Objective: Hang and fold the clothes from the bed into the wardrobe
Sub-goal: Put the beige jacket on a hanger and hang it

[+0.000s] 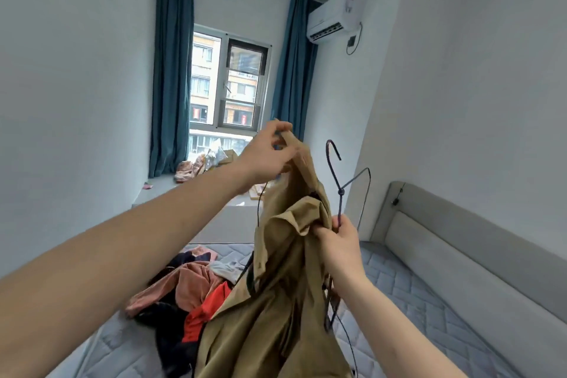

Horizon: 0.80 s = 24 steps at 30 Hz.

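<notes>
A khaki garment (282, 294) hangs in the air over the bed (408, 294). My left hand (270, 153) pinches its upper edge, raised high. Lower and to the right, my right hand (340, 242) grips the garment's collar area together with a dark wire hanger (340, 190), whose hook points up. One hanger arm lies inside the cloth and the other sticks out to the right. A heap of clothes (190, 288), pink, black, red and white, lies on the grey quilted mattress below. The wardrobe is not in view.
A padded grey headboard (460, 255) runs along the right wall. Straight ahead, the window (227, 83) is flanked by blue curtains (171, 70), with bags and cloth on its sill (202, 163). An air conditioner (334, 17) hangs high on the right.
</notes>
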Each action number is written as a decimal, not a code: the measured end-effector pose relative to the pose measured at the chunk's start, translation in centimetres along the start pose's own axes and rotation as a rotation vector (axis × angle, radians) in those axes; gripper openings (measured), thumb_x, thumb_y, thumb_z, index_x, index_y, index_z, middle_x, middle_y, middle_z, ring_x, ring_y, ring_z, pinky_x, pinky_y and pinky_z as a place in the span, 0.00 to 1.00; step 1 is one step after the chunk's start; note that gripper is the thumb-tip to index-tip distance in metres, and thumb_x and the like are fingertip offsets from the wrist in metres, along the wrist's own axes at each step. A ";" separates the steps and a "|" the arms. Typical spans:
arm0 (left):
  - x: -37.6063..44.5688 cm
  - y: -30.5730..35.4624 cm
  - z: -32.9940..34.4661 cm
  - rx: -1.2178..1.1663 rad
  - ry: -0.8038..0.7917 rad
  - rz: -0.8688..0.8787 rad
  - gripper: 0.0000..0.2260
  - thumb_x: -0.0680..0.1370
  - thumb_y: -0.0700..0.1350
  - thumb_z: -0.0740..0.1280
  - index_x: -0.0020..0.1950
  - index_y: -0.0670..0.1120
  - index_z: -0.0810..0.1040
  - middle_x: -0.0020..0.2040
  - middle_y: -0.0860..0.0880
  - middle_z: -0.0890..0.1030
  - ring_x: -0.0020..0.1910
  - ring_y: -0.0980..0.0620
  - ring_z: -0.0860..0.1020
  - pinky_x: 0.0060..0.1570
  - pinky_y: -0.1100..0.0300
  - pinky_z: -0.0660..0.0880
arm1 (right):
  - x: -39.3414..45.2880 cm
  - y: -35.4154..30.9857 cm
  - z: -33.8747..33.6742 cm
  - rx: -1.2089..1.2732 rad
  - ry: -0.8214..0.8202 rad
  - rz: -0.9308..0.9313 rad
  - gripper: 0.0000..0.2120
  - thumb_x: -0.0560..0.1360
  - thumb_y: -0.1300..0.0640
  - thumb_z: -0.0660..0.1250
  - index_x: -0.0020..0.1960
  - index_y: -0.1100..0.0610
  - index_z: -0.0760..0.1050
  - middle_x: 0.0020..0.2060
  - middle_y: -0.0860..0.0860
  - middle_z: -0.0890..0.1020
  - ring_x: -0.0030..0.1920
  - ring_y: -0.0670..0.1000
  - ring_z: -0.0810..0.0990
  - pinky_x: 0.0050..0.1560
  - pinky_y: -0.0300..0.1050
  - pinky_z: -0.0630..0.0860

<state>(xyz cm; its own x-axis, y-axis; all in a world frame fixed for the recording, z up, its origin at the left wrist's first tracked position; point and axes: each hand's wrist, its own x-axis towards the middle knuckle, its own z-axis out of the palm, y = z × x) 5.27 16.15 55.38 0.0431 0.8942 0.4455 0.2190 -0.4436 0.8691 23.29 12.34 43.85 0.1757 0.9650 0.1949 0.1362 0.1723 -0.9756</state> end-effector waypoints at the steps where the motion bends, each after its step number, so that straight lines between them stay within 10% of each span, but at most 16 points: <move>1: -0.2 -0.8 -1.0 0.000 -0.048 -0.062 0.25 0.82 0.51 0.70 0.77 0.53 0.65 0.70 0.49 0.75 0.66 0.45 0.77 0.63 0.46 0.79 | 0.5 -0.4 -0.4 0.002 -0.002 0.016 0.11 0.74 0.63 0.66 0.40 0.53 0.66 0.35 0.49 0.73 0.35 0.48 0.72 0.37 0.43 0.70; 6: -7.1 -7.0 -1.4 0.074 -0.232 -0.206 0.40 0.69 0.70 0.73 0.76 0.56 0.66 0.67 0.55 0.75 0.64 0.54 0.77 0.63 0.54 0.76 | 2.4 -2.0 -2.3 -0.071 0.052 0.098 0.09 0.76 0.69 0.59 0.43 0.57 0.72 0.38 0.52 0.77 0.37 0.51 0.73 0.35 0.43 0.68; 10: -11.1 -11.7 0.9 0.234 -0.343 -0.301 0.35 0.69 0.62 0.79 0.71 0.54 0.69 0.62 0.56 0.76 0.58 0.61 0.77 0.55 0.67 0.74 | 3.4 -2.0 -2.1 -0.235 0.044 0.123 0.10 0.81 0.68 0.57 0.47 0.63 0.76 0.44 0.56 0.78 0.43 0.54 0.75 0.42 0.45 0.71; 17: -12.9 -18.3 2.5 0.408 0.031 -0.436 0.58 0.60 0.65 0.81 0.80 0.46 0.55 0.72 0.45 0.62 0.75 0.44 0.62 0.75 0.51 0.64 | 3.5 -1.9 -3.0 -0.338 0.000 0.125 0.17 0.84 0.66 0.57 0.38 0.57 0.71 0.37 0.51 0.75 0.36 0.49 0.72 0.25 0.34 0.69; 21: -13.3 -20.3 1.1 -0.008 -0.310 -0.693 0.28 0.79 0.53 0.73 0.75 0.43 0.71 0.64 0.46 0.83 0.61 0.51 0.83 0.60 0.57 0.78 | 2.8 -1.3 -4.7 -0.255 0.035 0.184 0.19 0.82 0.69 0.57 0.34 0.58 0.72 0.33 0.51 0.74 0.31 0.47 0.70 0.19 0.31 0.66; 24: -12.9 -20.6 0.7 0.004 -0.369 -0.581 0.10 0.85 0.43 0.66 0.63 0.43 0.83 0.60 0.45 0.86 0.61 0.48 0.83 0.68 0.49 0.76 | 2.0 -0.7 -6.2 -0.142 0.041 0.253 0.17 0.79 0.70 0.56 0.33 0.61 0.71 0.30 0.53 0.75 0.23 0.47 0.74 0.19 0.32 0.65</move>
<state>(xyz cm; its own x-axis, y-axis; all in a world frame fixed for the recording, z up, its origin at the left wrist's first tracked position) 0.89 13.79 31.62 0.2471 0.9491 -0.1952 0.3104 0.1133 0.9438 29.63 12.94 45.52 0.2603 0.9644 -0.0461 0.2174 -0.1051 -0.9704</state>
